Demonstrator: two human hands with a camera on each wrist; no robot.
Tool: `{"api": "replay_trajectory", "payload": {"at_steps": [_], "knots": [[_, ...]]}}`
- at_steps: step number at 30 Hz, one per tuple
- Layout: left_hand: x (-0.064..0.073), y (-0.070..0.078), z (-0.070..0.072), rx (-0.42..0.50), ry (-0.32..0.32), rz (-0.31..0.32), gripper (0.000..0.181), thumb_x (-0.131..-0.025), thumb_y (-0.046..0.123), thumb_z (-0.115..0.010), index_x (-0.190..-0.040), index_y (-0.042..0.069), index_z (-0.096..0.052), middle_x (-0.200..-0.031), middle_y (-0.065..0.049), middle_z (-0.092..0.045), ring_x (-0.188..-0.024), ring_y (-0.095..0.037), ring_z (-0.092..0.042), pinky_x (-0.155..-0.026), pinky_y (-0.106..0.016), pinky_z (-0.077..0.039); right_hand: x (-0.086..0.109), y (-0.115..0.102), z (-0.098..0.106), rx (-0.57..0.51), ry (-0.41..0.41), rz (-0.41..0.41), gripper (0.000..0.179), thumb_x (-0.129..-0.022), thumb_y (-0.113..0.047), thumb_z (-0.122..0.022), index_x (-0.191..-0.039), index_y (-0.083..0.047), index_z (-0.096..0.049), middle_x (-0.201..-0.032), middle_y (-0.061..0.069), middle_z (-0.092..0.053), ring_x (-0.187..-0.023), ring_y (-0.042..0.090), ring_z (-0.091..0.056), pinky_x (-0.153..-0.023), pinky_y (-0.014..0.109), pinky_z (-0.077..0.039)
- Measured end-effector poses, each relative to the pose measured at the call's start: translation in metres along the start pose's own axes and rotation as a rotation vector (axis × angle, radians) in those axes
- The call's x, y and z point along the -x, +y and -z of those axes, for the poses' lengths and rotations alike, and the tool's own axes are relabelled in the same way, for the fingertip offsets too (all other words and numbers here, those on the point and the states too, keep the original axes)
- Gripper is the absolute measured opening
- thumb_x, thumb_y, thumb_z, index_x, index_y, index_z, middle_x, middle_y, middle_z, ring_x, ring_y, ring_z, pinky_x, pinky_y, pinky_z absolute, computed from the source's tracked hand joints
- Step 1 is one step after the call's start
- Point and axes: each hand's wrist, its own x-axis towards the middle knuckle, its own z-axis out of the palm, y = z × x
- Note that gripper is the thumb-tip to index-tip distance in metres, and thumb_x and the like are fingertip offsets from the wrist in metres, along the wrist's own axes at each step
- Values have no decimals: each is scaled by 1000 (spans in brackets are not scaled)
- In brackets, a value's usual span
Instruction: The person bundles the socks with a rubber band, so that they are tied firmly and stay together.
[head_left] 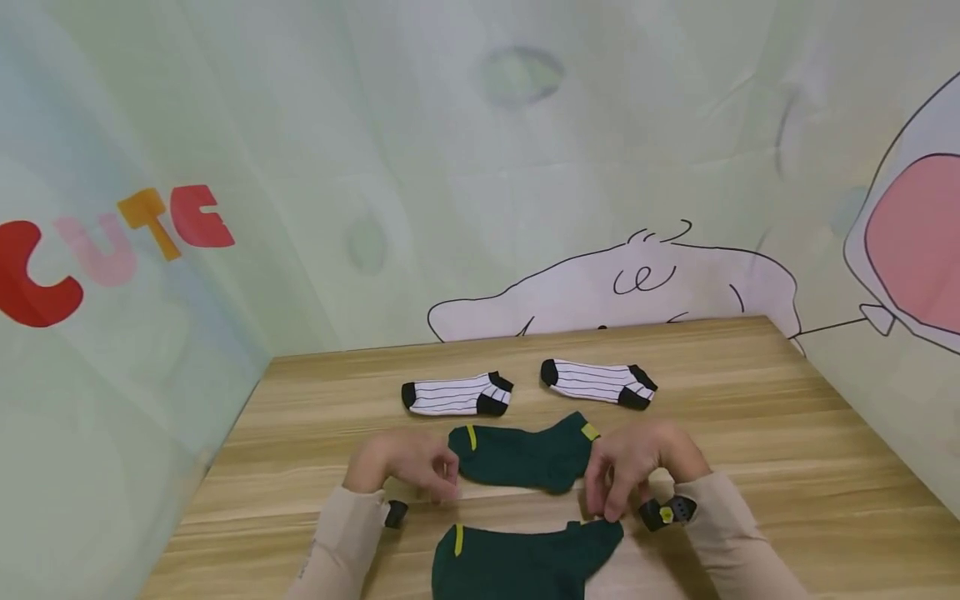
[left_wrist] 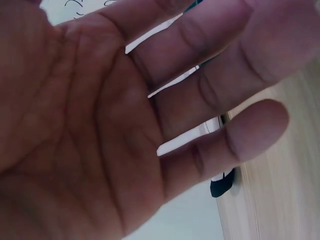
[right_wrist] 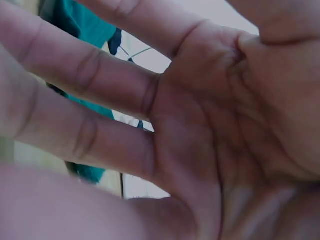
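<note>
Two dark green socks lie one in front of the other: the far green sock [head_left: 521, 457] flat with a yellow toe stripe and yellow tab, the near green sock [head_left: 517, 562] partly cut off by the lower frame edge. My left hand [head_left: 412, 462] is beside the far sock's toe, palm down, fingers bent at the knuckles. In the left wrist view its fingers are spread and hold nothing. My right hand [head_left: 626, 462] is at the far sock's cuff, its fingertips at the near sock's cuff end. No pinch on the fabric is visible in the right wrist view.
Behind the green socks lie two striped socks on the wooden table [head_left: 330, 417]: a left striped sock [head_left: 450, 395] and a right striped sock [head_left: 588, 379], white with black toes and heels. A printed curtain [head_left: 375, 167] hangs along the table's back and sides.
</note>
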Motion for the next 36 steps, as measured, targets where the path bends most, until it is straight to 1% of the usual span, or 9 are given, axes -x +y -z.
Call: {"api": "replay_trajectory", "payload": {"at_steps": [3,6,8,13,17,20,26,30,36], "knots": [[1,4,-1,26,-28,7,18,-89,38,-74,-81,23,-68,-75,10,-67,-68,-7,-57,-63,-25,-44,-3,-2,-1,-26,-25,-19,18,-80,-7,-78,-96,-15,-79,-90,-4,-72,-74,6,-61,-47,21,-47],[0,9,-2,84,-78,3,15,-89,33,-76,-83,21,-70,-75,8,-67,-67,-8,-58,-63,-25,-45,-6,-3,-2,-37,-58,-26,18,-80,-4,-77,-96,-12,-77,-89,-5,-70,-73,5,-60,-46,20,-46],[-2,11,-3,101,-107,-4,12,-88,30,-78,-84,21,-71,-76,8,-67,-68,-7,-57,-63,-24,-44,-9,-3,-3,-35,-78,-22,17,-81,-3,-76,-96,-10,-77,-86,-6,-69,-70,5,-59,-46,20,-46],[-8,15,-5,106,-160,-33,9,-86,22,-80,-83,20,-71,-74,9,-66,-68,-4,-54,-64,-21,-41,-12,-3,-5,-25,-106,-19,15,-81,-1,-76,-95,-7,-75,-81,-9,-67,-62,5,-56,-45,20,-43],[-13,18,-7,75,-175,-29,12,-83,18,-83,-79,20,-71,-71,9,-66,-65,-4,-54,-62,-21,-40,-16,-3,-6,39,-112,13,13,-81,-3,-78,-93,-4,-74,-78,-11,-65,-67,1,-54,-57,17,-44],[-14,20,-9,65,-189,-14,14,-81,14,-84,-77,19,-71,-69,7,-67,-62,-5,-55,-61,-21,-41,-21,-2,-6,104,-108,40,12,-81,-4,-79,-90,-3,-73,-76,-14,-62,-69,-2,-51,-65,16,-40],[-16,22,-12,115,-251,21,15,-82,8,-81,-78,17,-70,-69,4,-67,-57,-7,-57,-56,-20,-44,-23,-2,-5,137,-95,29,9,-82,-4,-77,-89,-2,-73,-73,-15,-58,-66,-1,-47,-61,16,-35],[-19,23,-14,126,-285,34,15,-83,7,-81,-78,16,-70,-71,3,-67,-59,-7,-57,-55,-20,-45,-22,0,-3,132,-91,63,8,-83,-4,-76,-90,-1,-73,-75,-15,-58,-68,-2,-48,-64,16,-37],[-22,26,-18,157,-306,30,17,-83,-2,-76,-75,13,-70,-70,0,-69,-58,-8,-58,-53,-19,-45,-17,9,2,110,-83,165,9,-86,-8,-74,-90,-1,-71,-81,-15,-61,-75,-2,-52,-72,17,-43]]}}
